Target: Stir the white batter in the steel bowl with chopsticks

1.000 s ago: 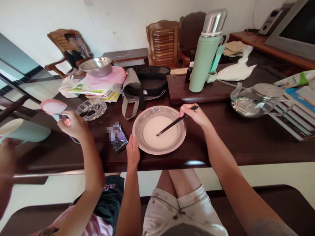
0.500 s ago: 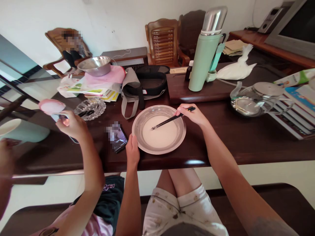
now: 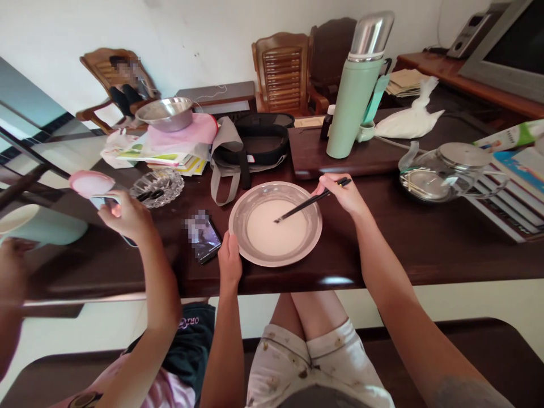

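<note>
A round metal bowl (image 3: 317,226) stands near the front edge of the dark table, with a smooth whitish batter-like liquid (image 3: 272,238) inside. My left hand (image 3: 230,258) grips the bowl's left rim, thumb on the edge. Dark chopsticks (image 3: 312,199) are held in my right hand (image 3: 342,192) above the bowl's right side. They slant down to the left, and their tips touch the liquid near its middle. Just left of my left hand lies a phone (image 3: 204,238) with its screen lit.
On the left, another person's hands hold a pink-topped device (image 3: 91,184) and a pale mug (image 3: 46,224). A glass dish (image 3: 164,190), a bag (image 3: 263,141), a green thermos (image 3: 355,102), a glass teapot (image 3: 442,175) and stacked books (image 3: 510,198) surround the bowl.
My right hand has shifted slightly right and up, drawing the chopstick tips rightward through the liquid. My left hand keeps its hold on the rim, and the bowl stays in place.
</note>
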{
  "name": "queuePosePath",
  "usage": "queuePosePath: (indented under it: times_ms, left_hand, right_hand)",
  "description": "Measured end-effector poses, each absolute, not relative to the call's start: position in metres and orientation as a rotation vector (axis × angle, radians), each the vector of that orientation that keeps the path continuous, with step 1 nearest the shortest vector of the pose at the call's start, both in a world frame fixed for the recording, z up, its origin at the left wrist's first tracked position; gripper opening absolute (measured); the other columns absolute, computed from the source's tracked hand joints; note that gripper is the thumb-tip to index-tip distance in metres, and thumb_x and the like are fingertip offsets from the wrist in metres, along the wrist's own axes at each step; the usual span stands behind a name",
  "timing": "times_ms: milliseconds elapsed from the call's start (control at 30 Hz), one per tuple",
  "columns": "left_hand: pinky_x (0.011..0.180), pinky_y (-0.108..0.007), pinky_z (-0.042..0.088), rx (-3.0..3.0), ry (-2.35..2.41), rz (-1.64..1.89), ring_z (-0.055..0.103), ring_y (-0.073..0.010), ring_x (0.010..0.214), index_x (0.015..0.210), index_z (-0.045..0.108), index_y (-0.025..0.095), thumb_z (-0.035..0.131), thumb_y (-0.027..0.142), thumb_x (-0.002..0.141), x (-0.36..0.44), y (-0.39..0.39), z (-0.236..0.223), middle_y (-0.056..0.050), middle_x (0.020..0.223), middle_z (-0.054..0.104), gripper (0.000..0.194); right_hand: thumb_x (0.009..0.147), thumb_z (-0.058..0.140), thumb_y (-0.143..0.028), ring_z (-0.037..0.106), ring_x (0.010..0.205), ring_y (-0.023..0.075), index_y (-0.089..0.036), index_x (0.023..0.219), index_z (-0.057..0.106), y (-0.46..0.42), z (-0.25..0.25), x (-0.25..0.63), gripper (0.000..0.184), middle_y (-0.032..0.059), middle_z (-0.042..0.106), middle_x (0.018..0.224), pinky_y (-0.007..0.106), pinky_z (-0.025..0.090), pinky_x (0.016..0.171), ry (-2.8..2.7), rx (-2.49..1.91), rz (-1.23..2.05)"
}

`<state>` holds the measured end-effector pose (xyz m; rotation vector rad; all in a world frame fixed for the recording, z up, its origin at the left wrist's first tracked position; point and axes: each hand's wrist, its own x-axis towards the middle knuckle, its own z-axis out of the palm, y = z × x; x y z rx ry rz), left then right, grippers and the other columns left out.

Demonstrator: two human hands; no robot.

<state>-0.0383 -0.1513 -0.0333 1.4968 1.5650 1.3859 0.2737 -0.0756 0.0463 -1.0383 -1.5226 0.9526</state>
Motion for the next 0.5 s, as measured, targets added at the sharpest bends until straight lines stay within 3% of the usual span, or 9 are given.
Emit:
queuePosePath:
  times_ms: [200, 333, 433, 500]
  left_hand:
    - [0.084, -0.025, 0.047, 1.516, 1.567, 1.396, 0.058, -0.0195, 0.094, 0.108, 0.064, 0.01, 0.039, 0.072, 0.098, -0.039, -0.151, -0.034, -0.011, 0.103, 0.064, 0.068]
    - [0.08, -0.026, 0.045, 1.59, 1.682, 1.383, 0.056, -0.019, 0.087, 0.101, 0.063, 0.012, 0.038, 0.063, 0.1, -0.041, -0.151, -0.033, -0.009, 0.094, 0.062, 0.057]
    - [0.093, -0.034, 0.043, 1.78, 1.836, 1.369, 0.056, -0.0242, 0.1, 0.099, 0.064, 0.013, 0.035, 0.049, 0.102, -0.043, -0.155, -0.028, -0.014, 0.104, 0.062, 0.046]
    - [0.106, -0.044, 0.035, 1.94, 1.987, 1.304, 0.05, -0.0302, 0.115, 0.099, 0.067, 0.013, 0.036, 0.041, 0.101, -0.043, -0.159, -0.022, -0.017, 0.119, 0.06, 0.042]
  right_hand:
    - [0.084, 0.066, -0.064, 0.07, 0.074, 0.0183, -0.022, 0.067, 0.074, -0.077, 0.047, 0.268, 0.046, 0.0035, 0.077, 0.073, 0.03, 0.048, 0.069, -1.653, -0.986, 1.086]
    - [0.085, 0.066, -0.063, 0.068, 0.068, 0.0169, -0.021, 0.062, 0.073, -0.077, 0.048, 0.268, 0.048, 0.0032, 0.075, 0.068, 0.029, 0.045, 0.063, -1.566, -1.0, 1.026]
    - [0.085, 0.067, -0.062, 0.069, 0.065, 0.017, -0.021, 0.06, 0.071, -0.077, 0.048, 0.269, 0.048, 0.0028, 0.073, 0.064, 0.029, 0.047, 0.064, -1.569, -0.979, 1.073]
    - [0.084, 0.067, -0.062, 0.07, 0.066, 0.0173, -0.021, 0.06, 0.071, -0.078, 0.048, 0.268, 0.048, 0.003, 0.074, 0.065, 0.029, 0.049, 0.067, -1.596, -0.967, 1.1]
